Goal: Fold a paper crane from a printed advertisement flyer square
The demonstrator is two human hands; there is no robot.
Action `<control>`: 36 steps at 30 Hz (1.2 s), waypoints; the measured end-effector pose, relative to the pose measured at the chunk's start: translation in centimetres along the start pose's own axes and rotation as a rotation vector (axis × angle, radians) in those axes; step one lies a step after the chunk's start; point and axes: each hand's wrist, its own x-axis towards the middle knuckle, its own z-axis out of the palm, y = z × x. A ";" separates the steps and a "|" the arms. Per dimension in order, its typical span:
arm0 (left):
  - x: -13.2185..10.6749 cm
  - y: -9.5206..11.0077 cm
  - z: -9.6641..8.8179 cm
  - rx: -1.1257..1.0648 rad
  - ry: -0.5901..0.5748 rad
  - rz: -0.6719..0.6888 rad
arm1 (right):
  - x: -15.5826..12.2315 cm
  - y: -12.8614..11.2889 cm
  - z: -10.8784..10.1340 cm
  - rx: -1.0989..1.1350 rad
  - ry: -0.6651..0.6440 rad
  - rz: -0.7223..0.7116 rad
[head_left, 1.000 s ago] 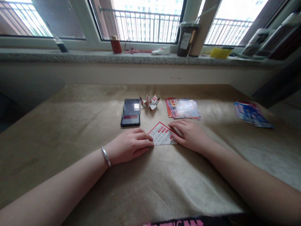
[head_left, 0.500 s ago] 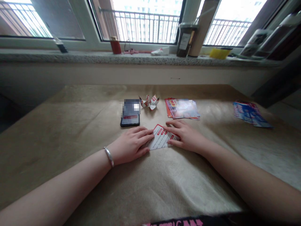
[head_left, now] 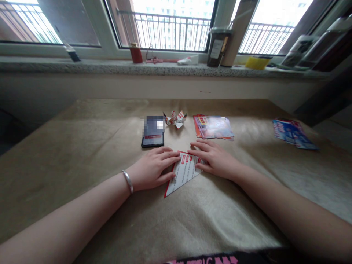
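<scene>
A folded triangular sheet of printed paper, white with red labels and a red edge, lies flat on the table between my hands. My left hand rests at its left edge, fingers stretched out and fingertips touching it. On the right, my right hand lies with fingers spread, several of them over the paper's upper right part, which they hide. Just beyond my left hand is a smartphone with a lit screen. Beside the phone stands a folded paper shape with pointed flaps.
A stack of colourful leaflets lies beyond my right hand, and blue leaflets lie farther right. A tan cover spreads over the table. On the windowsill stand a dark container, a red bottle and a yellow item.
The paper has turned counterclockwise, so one sharp corner now points down toward me, below my left fingers. Both hands have shifted only slightly.
</scene>
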 end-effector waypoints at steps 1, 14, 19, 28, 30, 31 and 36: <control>0.0 0.0 -0.1 -0.010 0.003 0.006 | 0.0 -0.1 0.1 -0.014 0.012 0.007; 0.0 -0.1 -0.4 -0.134 -0.032 0.064 | 0.0 -0.9 -0.7 -0.015 0.090 0.028; 0.0 0.1 -0.4 -0.090 -0.027 0.066 | -0.6 -1.0 -1.3 0.037 0.117 -0.079; 0.0 0.1 -0.8 0.093 0.020 0.068 | -0.3 -0.4 -0.4 -0.082 0.157 -0.001; 0.0 0.0 -0.7 0.092 0.025 0.088 | -0.1 -0.5 -0.2 -0.077 0.154 0.069; 0.0 -0.1 -0.7 0.093 0.030 0.102 | 0.0 -0.5 -0.2 -0.068 0.146 0.092; 0.0 -0.2 -0.6 0.038 0.040 0.184 | 0.1 -0.8 -0.4 -0.019 0.130 0.123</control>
